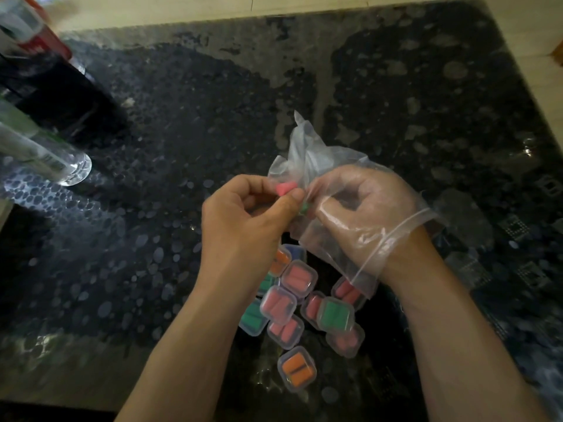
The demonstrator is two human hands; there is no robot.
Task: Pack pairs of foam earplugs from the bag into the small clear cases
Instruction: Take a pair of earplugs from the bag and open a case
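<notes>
A pink earplug [285, 189] sits pinched between the thumb and curled fingers [257, 181] of the left hand [243, 217], raised over the middle of the bench [182, 117] right against the clear zip bag [307, 153]. The right hand [365, 214] is buried wrist-deep inside that bag, its fingers bent in toward a green earplug [303, 207], though through the plastic I cannot tell whether they grip it. Below, between the forearms toward the bench's near edge, lies a heap of small clear cases [278, 303] holding pink, green and orange plugs, and a clear bottle [45, 159] stands at the left edge.
</notes>
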